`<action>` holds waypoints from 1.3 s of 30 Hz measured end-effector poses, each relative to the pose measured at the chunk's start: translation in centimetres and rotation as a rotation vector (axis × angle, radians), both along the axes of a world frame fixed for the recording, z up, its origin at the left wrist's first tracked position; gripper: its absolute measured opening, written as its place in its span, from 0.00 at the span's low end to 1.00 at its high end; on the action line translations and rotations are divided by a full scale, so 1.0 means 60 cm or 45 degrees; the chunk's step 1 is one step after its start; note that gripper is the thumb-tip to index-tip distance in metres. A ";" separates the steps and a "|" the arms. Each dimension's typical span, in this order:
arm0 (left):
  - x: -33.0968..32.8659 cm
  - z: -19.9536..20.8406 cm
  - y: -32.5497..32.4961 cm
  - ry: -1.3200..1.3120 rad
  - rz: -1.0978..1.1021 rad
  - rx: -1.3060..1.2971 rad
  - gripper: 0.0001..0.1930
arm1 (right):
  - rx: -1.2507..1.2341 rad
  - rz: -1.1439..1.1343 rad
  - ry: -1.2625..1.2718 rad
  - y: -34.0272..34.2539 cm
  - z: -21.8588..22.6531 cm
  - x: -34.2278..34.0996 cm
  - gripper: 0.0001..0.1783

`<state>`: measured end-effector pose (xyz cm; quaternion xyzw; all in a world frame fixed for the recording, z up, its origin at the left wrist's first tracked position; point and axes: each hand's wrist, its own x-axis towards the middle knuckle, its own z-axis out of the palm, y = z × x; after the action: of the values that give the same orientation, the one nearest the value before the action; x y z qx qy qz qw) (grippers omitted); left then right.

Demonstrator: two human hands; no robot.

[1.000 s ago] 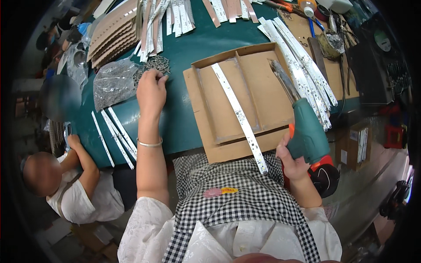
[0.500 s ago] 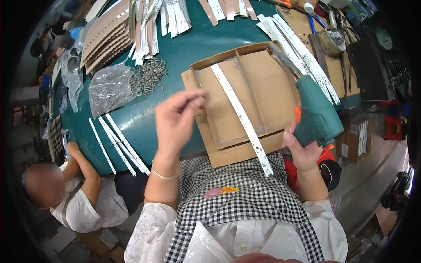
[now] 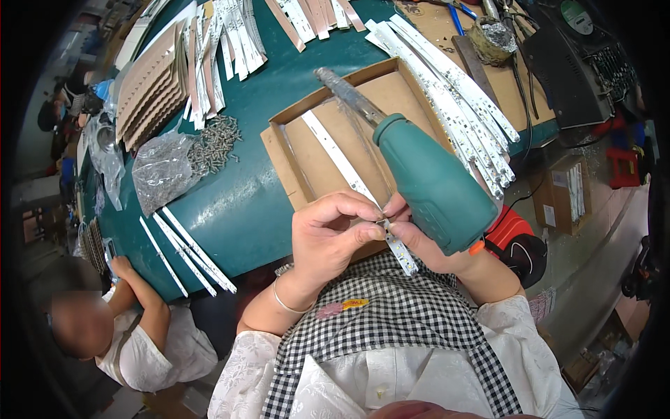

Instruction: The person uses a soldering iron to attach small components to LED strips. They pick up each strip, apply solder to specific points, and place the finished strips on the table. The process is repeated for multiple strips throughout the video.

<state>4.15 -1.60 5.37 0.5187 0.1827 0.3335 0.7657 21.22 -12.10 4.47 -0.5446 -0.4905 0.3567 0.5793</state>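
Observation:
My left hand (image 3: 324,234) is closed in a pinch over a white LED strip (image 3: 336,155), on a small part too hidden to name. Its fingertips meet those of my right hand (image 3: 440,257) at the strip, near its close end. A green handheld power tool (image 3: 433,185) with a long metal barrel is held in my right hand, its barrel pointing to the far left; its exact kind is unclear. The strip slants across a shallow cardboard tray (image 3: 413,105) and sticks out past its near edge. The tool hides part of the tray and most of my right fingers.
Small metal parts (image 3: 216,143) lie in a heap beside a clear plastic bag (image 3: 162,171) on the green table (image 3: 251,230). Loose strips (image 3: 192,248) are at left, more strips (image 3: 453,91) right of the tray. Stacked brown boards (image 3: 150,94) stand far left. Another person (image 3: 150,328) sits at left.
My left hand has come down and right onto the strip. My right hand has moved left to meet it, bringing the green tool over the tray. The view has shifted slightly.

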 end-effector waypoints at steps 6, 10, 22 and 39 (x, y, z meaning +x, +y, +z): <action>0.007 -0.011 -0.021 -0.034 0.018 -0.149 0.09 | -0.010 -0.027 -0.516 -0.013 -0.025 0.004 0.25; 0.006 0.003 -0.027 0.151 0.143 0.069 0.09 | 0.034 0.012 -0.400 -0.007 -0.024 0.013 0.21; -0.020 0.027 0.005 0.365 0.060 0.864 0.08 | 0.000 0.138 -0.036 0.002 -0.014 -0.001 0.19; -0.015 -0.047 0.053 0.864 0.459 1.350 0.08 | -0.159 0.021 0.009 -0.038 -0.023 0.010 0.24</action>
<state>3.25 1.61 2.57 0.8637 0.3090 0.3193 0.2380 21.79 -14.41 3.12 -0.5745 -0.4696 0.3934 0.5429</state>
